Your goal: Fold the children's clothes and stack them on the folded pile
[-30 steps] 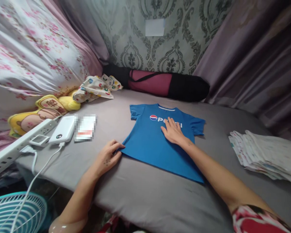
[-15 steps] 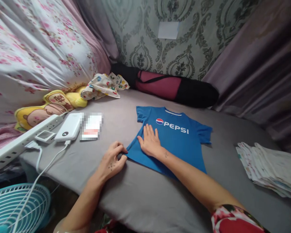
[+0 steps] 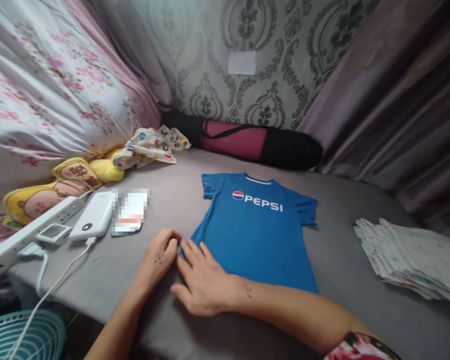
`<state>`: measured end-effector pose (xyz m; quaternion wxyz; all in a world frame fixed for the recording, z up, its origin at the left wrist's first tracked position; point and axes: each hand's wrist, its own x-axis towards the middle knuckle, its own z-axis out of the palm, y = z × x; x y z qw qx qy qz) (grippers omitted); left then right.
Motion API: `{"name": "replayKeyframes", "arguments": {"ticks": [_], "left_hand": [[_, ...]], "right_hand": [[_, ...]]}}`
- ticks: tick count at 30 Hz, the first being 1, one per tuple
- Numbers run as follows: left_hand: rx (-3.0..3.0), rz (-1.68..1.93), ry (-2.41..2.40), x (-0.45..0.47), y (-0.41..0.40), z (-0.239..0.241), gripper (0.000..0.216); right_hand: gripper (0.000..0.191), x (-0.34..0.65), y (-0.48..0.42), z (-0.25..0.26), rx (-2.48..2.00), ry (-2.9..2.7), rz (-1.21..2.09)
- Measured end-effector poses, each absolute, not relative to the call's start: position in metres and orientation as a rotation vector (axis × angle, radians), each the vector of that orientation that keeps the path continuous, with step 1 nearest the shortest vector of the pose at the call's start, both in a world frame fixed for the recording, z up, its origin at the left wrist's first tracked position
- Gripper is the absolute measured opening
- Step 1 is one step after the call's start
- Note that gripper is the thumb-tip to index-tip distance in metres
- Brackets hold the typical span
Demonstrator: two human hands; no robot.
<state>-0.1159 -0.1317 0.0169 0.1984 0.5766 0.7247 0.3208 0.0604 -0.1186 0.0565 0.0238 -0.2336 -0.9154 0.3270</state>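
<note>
A blue T-shirt [image 3: 255, 240] with PEPSI lettering lies spread on the grey-covered surface, its neck facing away from me. At its lower left corner my left hand [image 3: 160, 257] is closed, fingers curled on the hem corner; the exact pinch is partly hidden. My right hand [image 3: 202, 282] lies palm down with fingers spread, its fingertips on that same corner beside my left hand. The right forearm crosses in front of the shirt and hides part of its bottom hem.
A stack of folded cloths [image 3: 412, 260] lies at right. Along the wall stretches a black and maroon bag [image 3: 232, 141]. On the left are a patterned cloth [image 3: 150, 145], yellow plush [image 3: 41, 197], white power bank [image 3: 93, 215], blurred-out phone [image 3: 131, 212], power strip [image 3: 26, 240] and blue fan [image 3: 26, 335].
My right hand has slid from the shirt's left side down to its lower left corner. My left hand stays at that corner. The whole view has shifted slightly.
</note>
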Motion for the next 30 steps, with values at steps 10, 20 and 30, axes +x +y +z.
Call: {"name": "replayKeyframes", "arguments": {"ticks": [10, 20, 30], "left_hand": [[1.898, 0.615, 1.862, -0.118, -0.033, 0.047, 0.033], [2.12, 0.491, 1.841, -0.031, 0.135, 0.057, 0.041], [2.156, 0.218, 1.962, -0.009, 0.198, 0.025, 0.026]], "right_hand": [[0.034, 0.167, -0.008, 0.078, -0.744, -2.454, 1.341], [0.034, 0.267, 0.162, 0.035, -1.815, -2.015, 0.445], [0.023, 0.261, 0.2, 0.017, -1.991, -2.121, 0.437]]}}
